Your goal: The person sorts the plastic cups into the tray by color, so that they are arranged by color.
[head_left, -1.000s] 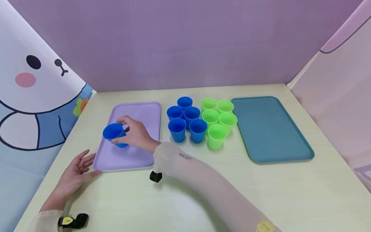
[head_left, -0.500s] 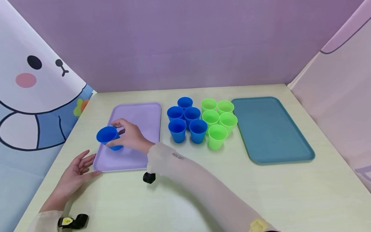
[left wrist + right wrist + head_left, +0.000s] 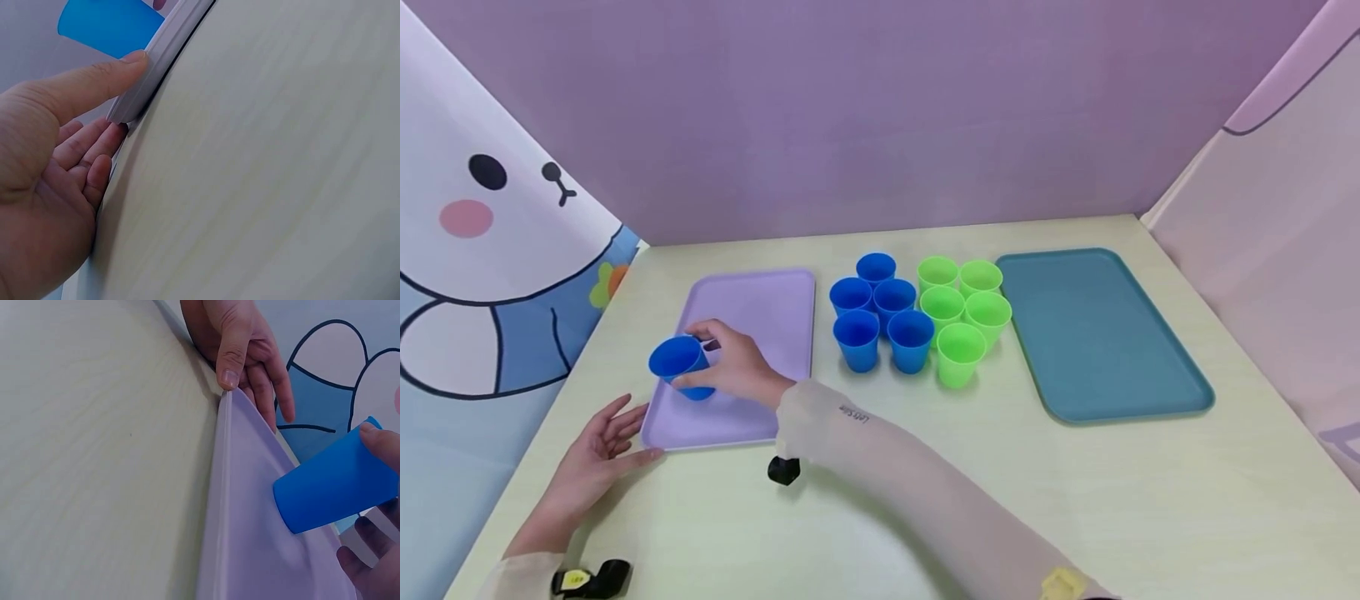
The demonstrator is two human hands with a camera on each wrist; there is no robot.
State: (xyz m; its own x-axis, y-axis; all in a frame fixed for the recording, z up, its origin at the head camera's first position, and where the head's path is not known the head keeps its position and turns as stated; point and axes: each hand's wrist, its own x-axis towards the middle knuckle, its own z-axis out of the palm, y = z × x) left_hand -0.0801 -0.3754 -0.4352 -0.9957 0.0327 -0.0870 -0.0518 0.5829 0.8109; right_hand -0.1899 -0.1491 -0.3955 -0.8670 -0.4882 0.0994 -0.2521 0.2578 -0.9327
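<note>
**Blue cup [image 3: 673, 360] in your right hand [image 3: 736, 367]**

You're pinching it at the purple tray [image 3: 763, 308]'s left side, can't tell if touching. Left hand [image 3: 597, 460] loosely spread, thumb on the near-left corner. Five other blue cups [image 3: 912, 354], five green cups [image 3: 959, 365] left of the teal tray [image 3: 1105, 333].

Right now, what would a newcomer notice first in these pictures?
Probably the five blue cups and five green cups, standing between a purple tray on the left and a teal tray on the right. Next, perhaps the right hand, holding a separate blue cup at the purple tray's left side, while the left hand touches that tray's near-left corner.
</note>
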